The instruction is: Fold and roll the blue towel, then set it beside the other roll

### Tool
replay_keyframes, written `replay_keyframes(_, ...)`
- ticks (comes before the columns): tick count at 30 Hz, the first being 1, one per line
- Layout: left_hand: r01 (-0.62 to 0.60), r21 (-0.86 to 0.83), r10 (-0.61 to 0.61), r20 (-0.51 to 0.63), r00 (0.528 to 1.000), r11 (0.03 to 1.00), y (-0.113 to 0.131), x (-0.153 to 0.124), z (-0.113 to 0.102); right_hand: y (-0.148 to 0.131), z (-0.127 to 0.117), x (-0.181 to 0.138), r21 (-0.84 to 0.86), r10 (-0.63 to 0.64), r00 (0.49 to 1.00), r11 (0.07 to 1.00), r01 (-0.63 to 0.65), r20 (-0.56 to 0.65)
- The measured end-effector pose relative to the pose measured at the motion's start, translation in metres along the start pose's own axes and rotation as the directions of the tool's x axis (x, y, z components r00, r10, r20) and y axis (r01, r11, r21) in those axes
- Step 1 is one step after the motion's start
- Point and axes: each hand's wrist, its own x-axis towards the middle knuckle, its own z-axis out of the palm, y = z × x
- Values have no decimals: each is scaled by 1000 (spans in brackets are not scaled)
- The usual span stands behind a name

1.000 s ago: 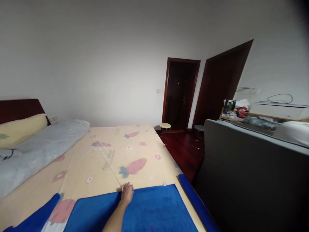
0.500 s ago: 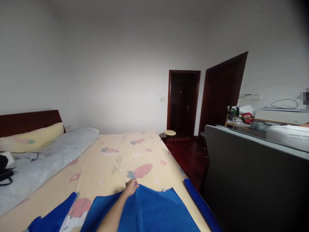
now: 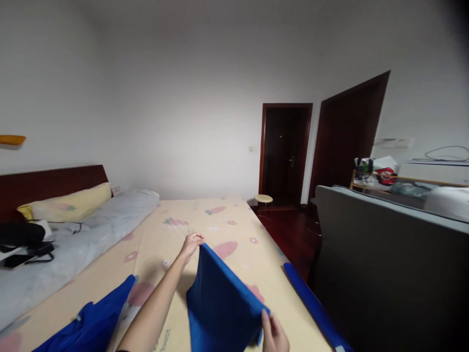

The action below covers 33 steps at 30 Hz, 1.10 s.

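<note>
My left hand (image 3: 191,243) pinches the far corner of a blue towel (image 3: 220,300) and holds it up above the bed. At the bottom edge of the view, my right hand (image 3: 274,335) grips the towel's near right corner. The towel hangs between the two hands, off the yellow bed sheet (image 3: 223,232) printed with pink carrots and flowers. Another piece of blue cloth (image 3: 91,322) lies crumpled on the sheet to the left of my left arm.
A blue roll (image 3: 311,305) lies along the bed's right edge. Grey bolster (image 3: 91,230), yellow pillow (image 3: 69,208) and black items (image 3: 22,239) sit at the headboard. A grey sofa back (image 3: 384,264) stands right; a round stool (image 3: 264,199) and dark doors (image 3: 286,149) beyond.
The towel lay flat on the bed with my left hand on its far edge; now that edge is lifted up and my right hand has come in and gripped the near corner.
</note>
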Motion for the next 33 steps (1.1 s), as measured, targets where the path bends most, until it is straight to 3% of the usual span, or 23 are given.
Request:
replay_keyframes(2,-23,-51,22,-20,1000,998,17,-7,-18,-34,-9,23,72,-73,990,994,83,-124)
replay_keyframes(4,-34,-80,31,-32,999,996,33,-16,-37,-71,-18,48,74,-159,974,982,173,-159)
replay_keyframes(7,-48,-103,42,-56,998,994,54,-32,-63,-117,-28,82,47,-290,954,955,294,-79)
replay_keyframes(11,-68,-141,54,-102,993,988,75,-54,-86,-150,-32,115,120,-350,936,928,352,-44)
replay_keyframes(14,-61,-190,41,-109,993,980,85,-67,-97,-164,-29,126,176,-343,939,922,344,-36)
replay_keyframes(20,-54,-234,37,-74,997,971,101,-83,-112,-184,-25,131,165,-331,932,938,306,149)
replay_keyframes(26,-72,-177,61,-68,996,982,118,-100,-119,-186,-26,136,265,-301,909,937,227,287)
replay_keyframes(33,-107,4,107,-117,987,994,114,-98,-118,-184,-22,140,164,-353,909,932,322,221)
